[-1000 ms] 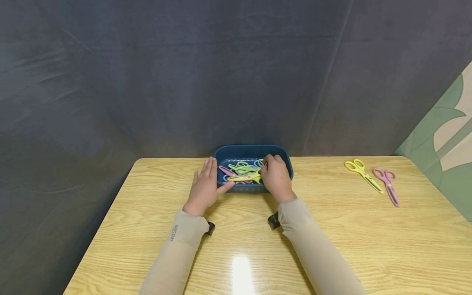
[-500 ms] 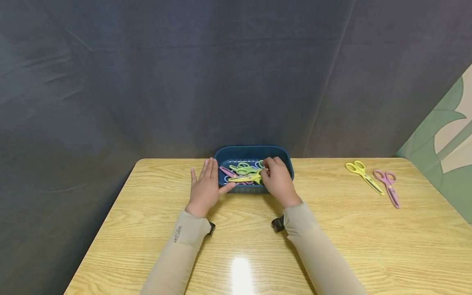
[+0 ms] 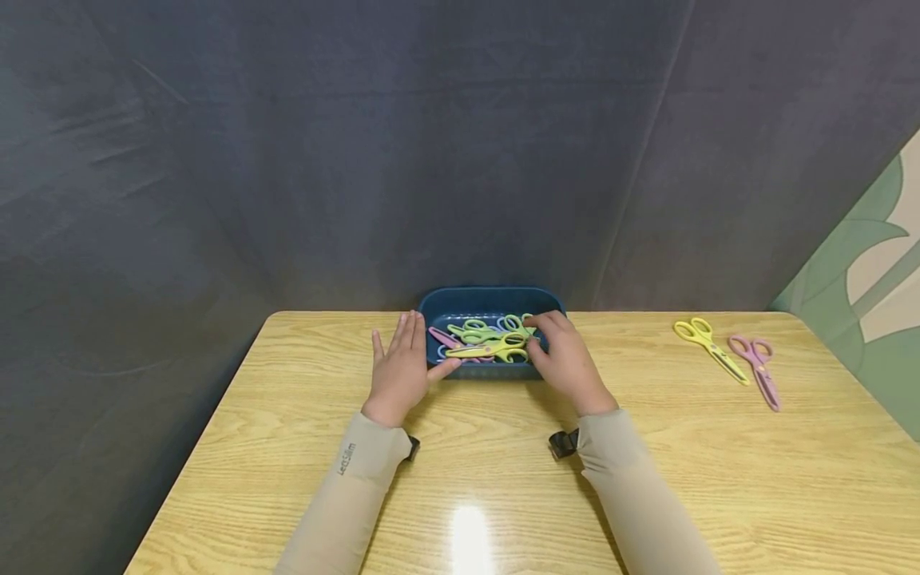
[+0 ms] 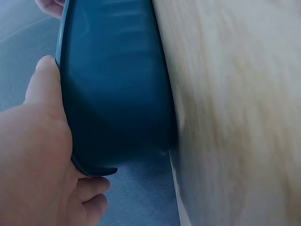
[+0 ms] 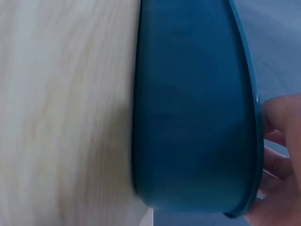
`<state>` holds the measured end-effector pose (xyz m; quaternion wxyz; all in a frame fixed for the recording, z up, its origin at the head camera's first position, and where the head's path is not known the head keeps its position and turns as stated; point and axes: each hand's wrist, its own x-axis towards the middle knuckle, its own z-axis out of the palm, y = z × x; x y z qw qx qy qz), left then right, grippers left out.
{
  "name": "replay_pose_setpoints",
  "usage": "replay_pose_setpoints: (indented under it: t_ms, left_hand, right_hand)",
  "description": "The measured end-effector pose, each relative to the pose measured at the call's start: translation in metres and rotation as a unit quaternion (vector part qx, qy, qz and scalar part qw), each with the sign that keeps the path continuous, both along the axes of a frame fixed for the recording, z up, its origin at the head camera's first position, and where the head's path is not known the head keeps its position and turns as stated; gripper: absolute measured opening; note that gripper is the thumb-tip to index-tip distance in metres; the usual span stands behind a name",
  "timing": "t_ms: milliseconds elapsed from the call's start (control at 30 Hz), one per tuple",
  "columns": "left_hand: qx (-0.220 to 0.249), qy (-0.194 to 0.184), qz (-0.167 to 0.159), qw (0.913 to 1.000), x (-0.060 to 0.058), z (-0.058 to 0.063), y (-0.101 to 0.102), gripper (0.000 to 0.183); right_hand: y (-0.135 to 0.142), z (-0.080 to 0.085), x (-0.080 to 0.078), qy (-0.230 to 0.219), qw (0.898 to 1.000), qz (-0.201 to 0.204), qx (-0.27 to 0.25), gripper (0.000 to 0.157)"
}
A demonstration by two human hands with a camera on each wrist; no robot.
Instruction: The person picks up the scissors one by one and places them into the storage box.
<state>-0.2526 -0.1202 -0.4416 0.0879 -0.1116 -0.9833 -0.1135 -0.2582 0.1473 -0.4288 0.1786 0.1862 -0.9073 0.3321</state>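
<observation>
A dark blue plastic bin (image 3: 492,299) at the table's far edge holds several scissors. On top lies a yellow pair of scissors (image 3: 477,350), its handles toward the right. Green scissors (image 3: 474,334) and pink scissors (image 3: 444,337) lie around it, with bluish handles partly covered. My left hand (image 3: 398,374) rests against the bin's left end, fingers straight, thumb along the front rim. My right hand (image 3: 569,361) is over the right end, thumb and fingers apart beside the yellow and green handles. In the right wrist view its loosely bent fingers (image 5: 277,162) show beyond the rim.
Another yellow pair of scissors (image 3: 711,350) and another pink pair (image 3: 756,369) lie side by side on the wooden table (image 3: 647,447), to the right. A dark grey cloth (image 3: 460,160) hangs behind the far edge. A green leaf-patterned panel (image 3: 848,263) stands at the right.
My right hand has drawn back to the right, its fingers parting, so more of the yellow and green scissors' handles shows. The left hand has stayed against the bin.
</observation>
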Motion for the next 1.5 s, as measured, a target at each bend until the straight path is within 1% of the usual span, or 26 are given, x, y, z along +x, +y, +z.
replay_pose_setpoints:
  t_ms: [100,233,367,500,767,933,1033,1100,1167,1233,1333,1433,1500]
  left_hand:
    - [0.004,-0.002,0.0,1.0,0.0,0.0,0.0,0.104]
    - [0.005,-0.001,-0.001,1.0,0.002,0.001,0.001,0.103]
    - [0.014,0.001,-0.005,0.9999,0.004,0.003,0.001,0.103]
    - [0.024,-0.003,-0.008,0.9997,0.006,0.005,0.001,0.102]
    - [0.025,0.004,-0.006,0.9997,0.005,0.006,0.001,0.102]
    - [0.029,-0.008,-0.01,0.9995,0.007,0.001,0.0,0.103]
    - [0.031,-0.009,-0.01,0.9994,0.006,0.0,0.001,0.103]
    - [0.032,-0.006,-0.008,0.9994,0.005,0.0,0.002,0.102]
    - [0.029,-0.006,-0.009,0.9995,0.004,0.0,0.003,0.102]
    - [0.029,-0.01,-0.013,0.9995,0.002,-0.001,0.004,0.102]
    - [0.028,-0.016,-0.016,0.9993,-0.002,-0.002,0.004,0.102]
    - [0.029,-0.016,-0.013,0.9994,-0.004,-0.003,0.002,0.103]
    - [0.032,-0.013,-0.013,0.9993,-0.005,-0.003,0.001,0.103]
  right_hand:
    - [0.007,-0.001,0.001,0.007,1.0,-0.005,0.003,0.027]
    - [0.016,0.002,0.002,0.033,0.999,-0.016,-0.001,0.026]
    - [0.026,0.007,0.001,0.059,0.998,-0.036,-0.011,0.025]
    - [0.04,0.009,0.0,0.065,0.996,-0.057,-0.021,0.025]
    - [0.078,0.013,-0.002,0.022,0.994,-0.101,-0.032,0.03]
    - [0.103,0.006,0.001,-0.019,0.991,-0.128,-0.032,0.034]
    - [0.117,0.001,0.0,-0.037,0.988,-0.144,-0.034,0.038]
    - [0.127,-0.002,-0.002,-0.057,0.984,-0.164,-0.04,0.04]
    - [0.137,-0.004,-0.002,-0.089,0.976,-0.191,-0.055,0.044]
    - [0.149,-0.006,0.001,-0.125,0.964,-0.225,-0.067,0.047]
    - [0.164,-0.011,0.005,-0.165,0.945,-0.268,-0.087,0.051]
    - [0.175,-0.017,0.007,-0.174,0.933,-0.297,-0.102,0.052]
    - [0.181,-0.02,0.008,-0.169,0.93,-0.31,-0.106,0.051]
